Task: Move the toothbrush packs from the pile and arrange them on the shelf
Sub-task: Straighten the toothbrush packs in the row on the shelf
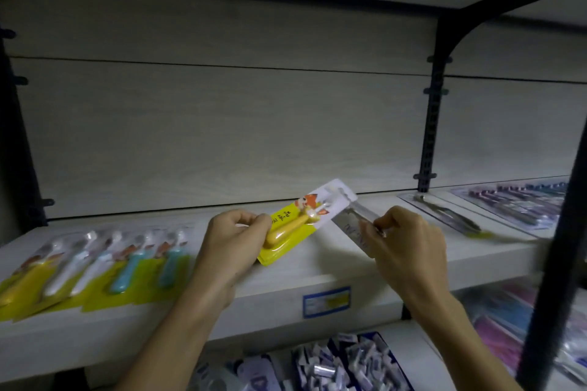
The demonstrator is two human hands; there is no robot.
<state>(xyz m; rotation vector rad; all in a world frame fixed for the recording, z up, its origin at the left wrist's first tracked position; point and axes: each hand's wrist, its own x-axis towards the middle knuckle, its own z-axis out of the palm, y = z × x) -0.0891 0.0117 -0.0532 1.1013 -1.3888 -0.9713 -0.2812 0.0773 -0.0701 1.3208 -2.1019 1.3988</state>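
Left hand (236, 232) pinches yellow fox toothbrush pack (295, 225) just above shelf (286, 276), right of laid row (95, 263). Right hand (403, 241) grips a clear pack (355, 225) beside it. Packs look light, stiff-carded, slick blister; hold card edges.

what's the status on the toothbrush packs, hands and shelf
Left hand grips yellow pack above shelf. Right hand pinches clear pack. Row of packs lying at left. Nothing blocking.
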